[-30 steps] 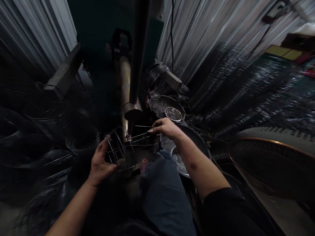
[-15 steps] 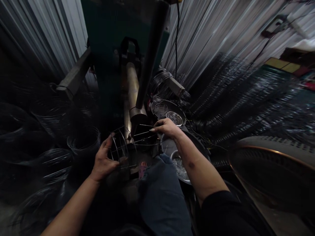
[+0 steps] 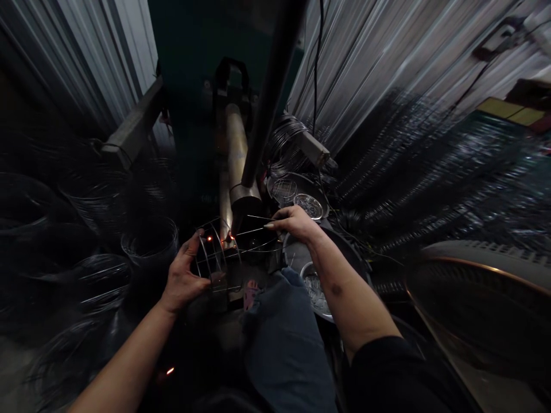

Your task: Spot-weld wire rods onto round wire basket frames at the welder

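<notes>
My left hand [image 3: 183, 278] grips the ring end of a round wire cage [image 3: 217, 255] lying on its side under a welding machine's electrode head [image 3: 244, 202]. My right hand [image 3: 295, 222] pinches the loose ends of the cage's thin wires [image 3: 258, 232] on the right side. Small orange sparks glow where the electrode meets the cage wires. My knee in blue jeans [image 3: 286, 321] sits just below the cage.
A brass-coloured cylinder [image 3: 236, 149] and a dark green machine body rise behind the cage. Shallow metal dishes [image 3: 307, 203] with small parts stand to the right, another bowl [image 3: 316, 289] by my forearm. Coils of wire rings [image 3: 148, 244] pile on the left, stacked wire frames on the right.
The electrode head has come down onto the cage and sparks now fly at the contact point. Both hands keep their hold; the view has shifted slightly upward.
</notes>
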`<state>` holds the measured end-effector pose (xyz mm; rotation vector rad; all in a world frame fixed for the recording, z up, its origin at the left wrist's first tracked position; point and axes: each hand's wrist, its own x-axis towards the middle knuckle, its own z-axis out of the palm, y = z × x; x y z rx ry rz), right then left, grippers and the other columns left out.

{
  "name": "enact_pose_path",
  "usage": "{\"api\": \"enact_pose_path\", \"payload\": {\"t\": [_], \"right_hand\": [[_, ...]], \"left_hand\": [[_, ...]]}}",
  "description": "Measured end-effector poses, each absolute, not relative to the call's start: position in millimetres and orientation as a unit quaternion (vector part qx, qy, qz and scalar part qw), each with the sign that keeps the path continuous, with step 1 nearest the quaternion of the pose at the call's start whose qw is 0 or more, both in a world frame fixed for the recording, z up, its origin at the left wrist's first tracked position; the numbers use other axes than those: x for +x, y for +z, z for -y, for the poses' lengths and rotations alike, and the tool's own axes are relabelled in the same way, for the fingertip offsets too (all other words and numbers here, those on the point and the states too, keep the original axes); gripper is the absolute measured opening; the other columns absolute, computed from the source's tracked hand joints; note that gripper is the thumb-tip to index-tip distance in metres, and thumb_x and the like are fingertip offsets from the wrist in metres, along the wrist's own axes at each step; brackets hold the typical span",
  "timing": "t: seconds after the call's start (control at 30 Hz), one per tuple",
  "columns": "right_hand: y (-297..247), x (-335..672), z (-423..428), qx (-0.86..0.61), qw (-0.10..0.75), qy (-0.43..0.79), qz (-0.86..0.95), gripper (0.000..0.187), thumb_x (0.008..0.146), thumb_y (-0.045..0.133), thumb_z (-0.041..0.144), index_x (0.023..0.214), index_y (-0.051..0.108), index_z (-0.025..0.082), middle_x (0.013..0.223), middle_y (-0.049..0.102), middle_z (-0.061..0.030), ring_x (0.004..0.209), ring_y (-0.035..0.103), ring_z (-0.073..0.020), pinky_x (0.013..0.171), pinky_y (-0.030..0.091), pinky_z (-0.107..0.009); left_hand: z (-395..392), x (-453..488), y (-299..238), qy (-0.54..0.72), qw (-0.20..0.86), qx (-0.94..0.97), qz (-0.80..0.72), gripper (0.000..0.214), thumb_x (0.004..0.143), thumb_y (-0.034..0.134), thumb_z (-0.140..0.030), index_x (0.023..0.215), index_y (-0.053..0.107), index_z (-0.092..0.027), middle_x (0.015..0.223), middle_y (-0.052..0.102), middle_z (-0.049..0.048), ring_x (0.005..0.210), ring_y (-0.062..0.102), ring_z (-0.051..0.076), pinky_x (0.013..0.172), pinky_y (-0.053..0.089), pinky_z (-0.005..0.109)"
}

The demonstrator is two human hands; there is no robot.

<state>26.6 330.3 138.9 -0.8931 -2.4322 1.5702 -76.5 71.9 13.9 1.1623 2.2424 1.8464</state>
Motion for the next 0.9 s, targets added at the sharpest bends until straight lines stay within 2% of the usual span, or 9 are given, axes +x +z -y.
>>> {"api": "enact_pose_path", "payload": {"t": [0.07,0.17,0.27,0.33,0.47,0.73,0.9], "right_hand": [[137,30,-332,-0.279,0.082,0.496,0.818,0.032,0.051,0.081,0.038,0.068,0.07,0.014,0.053,0.059,0.0024,0.05,0.051,-0.0111,0.052,0.041,-0.024],[141,47,-339,-0.264,0.167,0.416,0.854,0.031,0.062,0.075,0.043,0.078,0.075,0.016,0.068,0.069,-0.0017,0.065,0.061,-0.0156,0.063,0.045,-0.026],[155,73,-343,-0.296,0.225,0.314,0.873,0.027,0.068,0.071,0.043,0.076,0.076,0.018,0.072,0.072,-0.0041,0.072,0.064,-0.0189,0.067,0.046,-0.028],[164,86,-340,-0.298,0.201,0.284,0.889,0.023,0.066,0.074,0.041,0.071,0.076,0.019,0.068,0.071,-0.0041,0.069,0.063,-0.0191,0.064,0.045,-0.028],[164,80,-314,-0.207,0.138,0.318,0.915,0.017,0.066,0.076,0.036,0.067,0.076,0.019,0.069,0.071,-0.0034,0.066,0.062,-0.0166,0.063,0.044,-0.026],[136,39,-293,-0.175,0.109,0.43,0.879,0.022,0.061,0.079,0.037,0.064,0.073,0.016,0.062,0.065,-0.0014,0.061,0.057,-0.0138,0.059,0.041,-0.025],[135,36,-301,-0.177,0.114,0.469,0.858,0.025,0.057,0.08,0.038,0.062,0.072,0.015,0.059,0.063,-0.001,0.058,0.055,-0.0131,0.056,0.04,-0.025]], "left_hand": [[-71,-76,14,0.594,0.023,0.363,-0.718,0.101,0.056,0.085,-0.038,0.144,0.036,-0.029,0.137,0.05,0.0079,0.122,0.052,0.028,0.108,0.04,0.045],[-66,-75,12,0.602,0.044,0.344,-0.719,0.103,0.055,0.085,-0.04,0.145,0.035,-0.028,0.135,0.052,0.0091,0.12,0.054,0.028,0.106,0.042,0.044],[-61,-75,9,0.603,0.048,0.321,-0.729,0.105,0.055,0.084,-0.043,0.145,0.033,-0.027,0.136,0.051,0.0102,0.122,0.052,0.028,0.107,0.039,0.045],[-59,-76,8,0.606,0.042,0.312,-0.73,0.105,0.055,0.084,-0.044,0.146,0.033,-0.026,0.136,0.051,0.0106,0.122,0.052,0.029,0.107,0.039,0.046],[-62,-77,10,0.605,0.028,0.319,-0.729,0.106,0.056,0.084,-0.045,0.146,0.032,-0.028,0.134,0.051,0.0099,0.122,0.052,0.028,0.107,0.039,0.046],[-68,-79,11,0.61,0.021,0.329,-0.721,0.103,0.056,0.085,-0.043,0.145,0.034,-0.03,0.139,0.048,0.0082,0.125,0.05,0.028,0.109,0.038,0.045],[-69,-86,10,0.619,0.036,0.321,-0.715,0.105,0.055,0.085,-0.041,0.145,0.034,-0.028,0.134,0.052,0.0084,0.121,0.053,0.027,0.108,0.04,0.044]]}}
